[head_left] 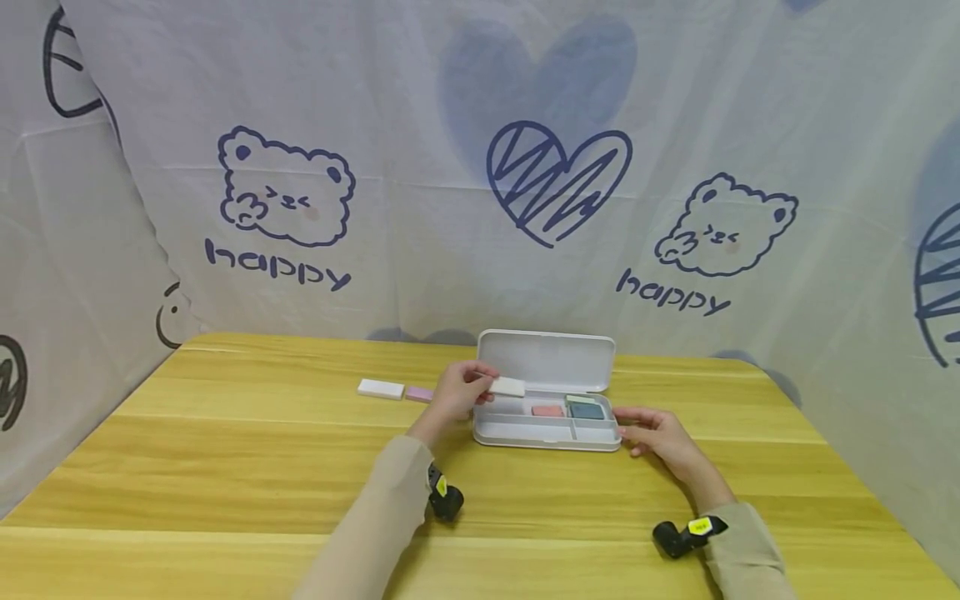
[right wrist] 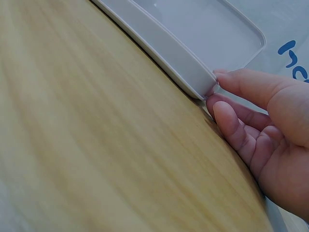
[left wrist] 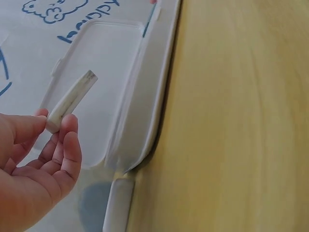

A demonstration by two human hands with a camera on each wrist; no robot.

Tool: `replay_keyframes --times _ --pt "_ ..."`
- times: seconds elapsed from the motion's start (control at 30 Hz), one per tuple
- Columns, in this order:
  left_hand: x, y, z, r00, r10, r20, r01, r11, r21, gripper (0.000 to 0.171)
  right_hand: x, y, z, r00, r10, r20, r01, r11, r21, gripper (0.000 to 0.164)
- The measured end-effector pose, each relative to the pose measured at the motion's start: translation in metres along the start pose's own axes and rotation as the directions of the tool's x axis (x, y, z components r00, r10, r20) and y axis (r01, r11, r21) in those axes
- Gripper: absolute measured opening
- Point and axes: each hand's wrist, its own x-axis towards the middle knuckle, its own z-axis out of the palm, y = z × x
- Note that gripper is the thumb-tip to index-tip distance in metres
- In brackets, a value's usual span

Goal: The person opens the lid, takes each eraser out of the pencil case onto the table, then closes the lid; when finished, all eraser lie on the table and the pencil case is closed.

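My left hand [head_left: 459, 393] pinches a white eraser [head_left: 507, 387] between thumb and fingers, above the left part of an open white pencil case [head_left: 525, 443]. Grey smudges mark this eraser [left wrist: 72, 100] in the left wrist view. At the right end of the case my right hand [head_left: 663, 437] holds the corner with thumb and fingertips; the right wrist view shows the fingers [right wrist: 241, 82] against the case's end wall. Inside the back compartment lie a pink block [head_left: 547, 411], a dark blue-grey block [head_left: 587, 411] and a pale green one [head_left: 581, 400].
Left of the case, a white block [head_left: 380, 389] and a purple block [head_left: 418, 393] lie on the wooden table [head_left: 225, 467], the purple one partly behind my left hand. The raised lid [head_left: 547, 358] stands near the printed cloth [head_left: 420, 250] behind the table.
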Motion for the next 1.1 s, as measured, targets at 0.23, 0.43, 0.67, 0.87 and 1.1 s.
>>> replay_keyframes --times 0.23,0.43,0.67,0.87,1.1 --pt "-0.005 0.001 -0.016 1.0 -0.004 -0.028 0.002 0.999 -0.046 0.012 0.001 0.001 0.001 1.0 0.003 -0.009 -0.003 1.0 -0.003 0.045" --pt "-0.009 0.0 -0.032 0.999 -0.01 -0.035 0.006 0.995 -0.102 0.015 0.0 0.0 0.001 1.0 0.001 -0.01 -0.001 1.0 -0.005 0.045" --pt "-0.01 0.004 -0.052 0.999 -0.046 -0.024 0.044 0.995 -0.092 0.017 0.001 0.001 0.001 1.0 0.015 -0.016 -0.015 1.0 -0.013 0.045" --pt "-0.012 0.004 -0.07 0.997 -0.078 0.01 0.079 0.989 -0.123 0.021 0.003 0.003 0.002 0.999 0.026 -0.019 -0.026 1.0 -0.014 0.045" --pt "-0.014 0.0 -0.087 0.998 -0.059 0.021 0.062 0.99 -0.127 0.023 0.003 0.004 0.002 1.0 0.018 -0.023 -0.018 1.0 -0.016 0.045"
